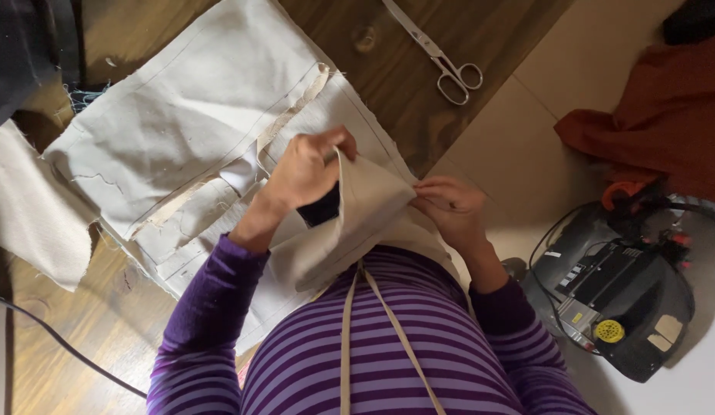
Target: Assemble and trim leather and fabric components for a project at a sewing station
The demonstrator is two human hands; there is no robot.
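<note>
Between both hands, a cream fabric piece [365, 207] is held up off the table.
Left hand [307, 173] grips its upper fold, right hand [450, 204] pinches the pointed corner aimed rightward; scissors [438, 54] lie beyond.

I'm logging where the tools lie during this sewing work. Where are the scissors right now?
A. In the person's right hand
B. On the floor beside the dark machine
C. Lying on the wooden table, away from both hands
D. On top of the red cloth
C: the scissors lie on the wooden table, while the left hand and right hand both grip the cream fabric piece.
</note>
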